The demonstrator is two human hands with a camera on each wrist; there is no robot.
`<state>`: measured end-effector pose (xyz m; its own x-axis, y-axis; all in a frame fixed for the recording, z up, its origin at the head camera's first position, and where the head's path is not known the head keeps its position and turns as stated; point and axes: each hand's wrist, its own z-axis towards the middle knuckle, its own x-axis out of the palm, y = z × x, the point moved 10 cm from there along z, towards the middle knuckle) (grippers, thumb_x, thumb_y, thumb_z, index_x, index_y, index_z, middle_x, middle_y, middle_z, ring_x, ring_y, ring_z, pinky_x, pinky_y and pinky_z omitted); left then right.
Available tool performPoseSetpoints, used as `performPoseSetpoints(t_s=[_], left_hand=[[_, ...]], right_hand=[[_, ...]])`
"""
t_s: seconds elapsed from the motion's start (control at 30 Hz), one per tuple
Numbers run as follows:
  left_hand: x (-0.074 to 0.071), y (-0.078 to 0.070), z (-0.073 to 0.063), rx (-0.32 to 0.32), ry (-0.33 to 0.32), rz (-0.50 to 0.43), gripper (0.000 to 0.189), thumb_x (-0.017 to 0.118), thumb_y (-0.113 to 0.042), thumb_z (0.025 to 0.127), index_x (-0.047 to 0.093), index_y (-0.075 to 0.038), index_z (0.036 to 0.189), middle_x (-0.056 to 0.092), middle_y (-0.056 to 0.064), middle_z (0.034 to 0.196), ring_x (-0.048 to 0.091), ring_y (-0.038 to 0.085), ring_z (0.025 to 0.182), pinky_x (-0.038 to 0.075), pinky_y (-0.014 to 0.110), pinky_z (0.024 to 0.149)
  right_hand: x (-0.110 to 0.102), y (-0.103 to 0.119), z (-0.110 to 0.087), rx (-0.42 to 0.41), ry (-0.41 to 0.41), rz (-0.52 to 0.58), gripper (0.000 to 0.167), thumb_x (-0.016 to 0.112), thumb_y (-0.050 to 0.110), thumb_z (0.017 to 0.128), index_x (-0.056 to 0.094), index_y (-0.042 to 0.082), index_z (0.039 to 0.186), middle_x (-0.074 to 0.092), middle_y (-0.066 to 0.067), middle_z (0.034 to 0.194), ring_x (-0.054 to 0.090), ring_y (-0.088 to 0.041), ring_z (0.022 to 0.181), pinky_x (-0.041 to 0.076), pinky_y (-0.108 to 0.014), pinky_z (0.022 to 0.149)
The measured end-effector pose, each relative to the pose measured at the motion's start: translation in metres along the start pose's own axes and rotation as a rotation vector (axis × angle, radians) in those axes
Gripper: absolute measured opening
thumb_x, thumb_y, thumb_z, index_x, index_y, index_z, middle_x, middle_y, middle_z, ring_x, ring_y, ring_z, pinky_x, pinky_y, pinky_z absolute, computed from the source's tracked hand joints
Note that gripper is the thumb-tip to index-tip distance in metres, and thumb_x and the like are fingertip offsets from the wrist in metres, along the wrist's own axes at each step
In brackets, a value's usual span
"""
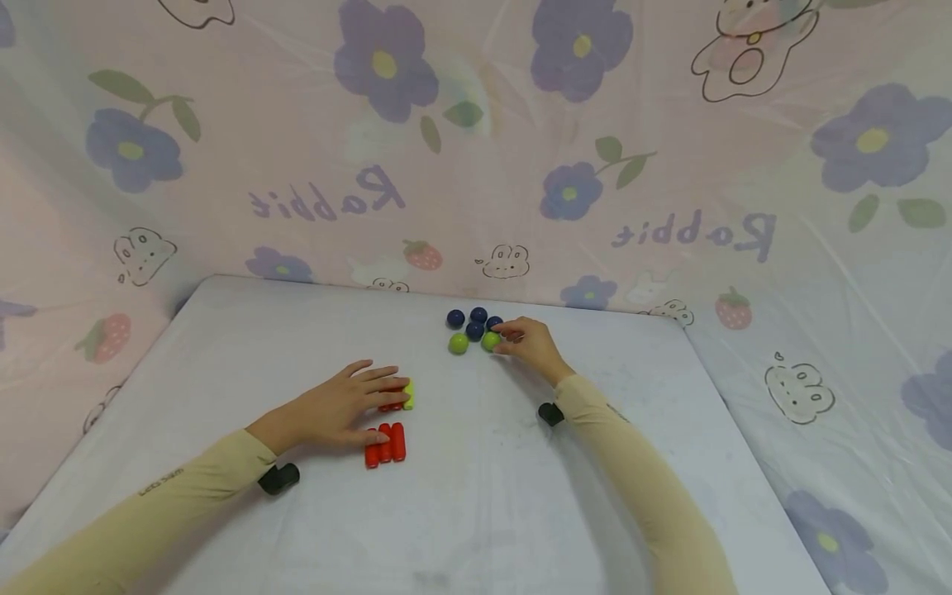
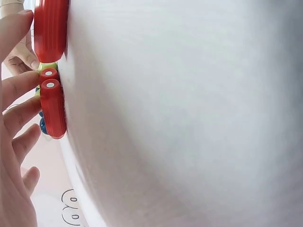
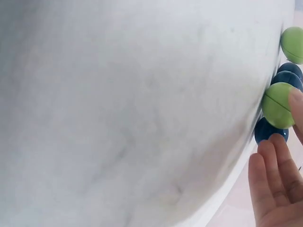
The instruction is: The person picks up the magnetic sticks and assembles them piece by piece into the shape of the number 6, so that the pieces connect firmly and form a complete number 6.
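My left hand [image 1: 338, 411] is spread palm-down at the left-centre of the table. Its fingers lie over a back group of red ribbed cylinders [image 2: 53, 111] with a yellow-green block [image 1: 409, 394] at its right end. The thumb reaches over a front row of red cylinders [image 1: 398, 442]. Farther back, my right hand [image 1: 531, 345] is beside a cluster of balls. In the right wrist view its thumb touches a green ball [image 3: 278, 105], and its fairly straight fingers meet a dark blue ball [image 3: 268, 131]. A second green ball [image 1: 458, 343] and several blue balls [image 1: 478, 316] are close by.
A white-covered table [image 1: 476, 512] bears everything. Behind it hangs a floral, rabbit-printed curtain [image 1: 476, 149], which also drapes along both sides. Black wrist devices show under the left sleeve [image 1: 279, 479] and the right sleeve [image 1: 551, 414].
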<state>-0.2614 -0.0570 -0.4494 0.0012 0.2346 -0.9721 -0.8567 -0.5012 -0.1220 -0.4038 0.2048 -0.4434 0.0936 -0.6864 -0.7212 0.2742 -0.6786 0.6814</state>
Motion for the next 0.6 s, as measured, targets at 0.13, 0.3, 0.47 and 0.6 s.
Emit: performPoseSetpoints(t_s=[0.13, 0.3, 0.47, 0.6], left_hand=[[0.0014, 0.0007, -0.0009, -0.006, 0.008, -0.003, 0.065, 0.057, -0.058, 0.093, 0.049, -0.022, 0.146, 0.048, 0.001, 0.153, 0.037, 0.029, 0.147, 0.028, 0.059, 0.117], [-0.0005, -0.0001, -0.0007, 0.0, -0.009, -0.012, 0.065, 0.058, -0.058, 0.092, 0.05, -0.021, 0.145, 0.05, 0.002, 0.151, 0.039, 0.03, 0.145, 0.03, 0.059, 0.116], [-0.0018, -0.0005, -0.0008, -0.001, -0.011, -0.028, 0.065, 0.059, -0.058, 0.092, 0.051, -0.02, 0.145, 0.05, 0.002, 0.151, 0.04, 0.031, 0.144, 0.03, 0.059, 0.115], [-0.0012, 0.0002, -0.0013, -0.008, 0.004, -0.042, 0.066, 0.059, -0.057, 0.092, 0.05, -0.019, 0.145, 0.048, 0.002, 0.153, 0.039, 0.031, 0.145, 0.03, 0.059, 0.116]], right_hand=[[0.0019, -0.0008, 0.0015, 0.019, 0.009, -0.029, 0.041, 0.083, 0.015, 0.078, 0.072, 0.009, 0.117, 0.071, -0.014, 0.111, 0.066, -0.029, 0.101, 0.054, -0.042, 0.092], [0.0041, -0.0022, 0.004, 0.04, 0.018, -0.07, 0.04, 0.082, 0.015, 0.079, 0.072, 0.011, 0.118, 0.07, -0.013, 0.11, 0.065, -0.027, 0.1, 0.054, -0.04, 0.091], [0.006, -0.0032, 0.0062, 0.06, 0.022, -0.085, 0.039, 0.082, 0.014, 0.08, 0.072, 0.011, 0.118, 0.071, -0.012, 0.11, 0.064, -0.026, 0.1, 0.054, -0.039, 0.091], [0.0079, -0.0037, 0.0066, 0.07, 0.029, -0.094, 0.039, 0.081, 0.015, 0.081, 0.071, 0.011, 0.119, 0.071, -0.011, 0.112, 0.064, -0.025, 0.099, 0.054, -0.038, 0.089]])
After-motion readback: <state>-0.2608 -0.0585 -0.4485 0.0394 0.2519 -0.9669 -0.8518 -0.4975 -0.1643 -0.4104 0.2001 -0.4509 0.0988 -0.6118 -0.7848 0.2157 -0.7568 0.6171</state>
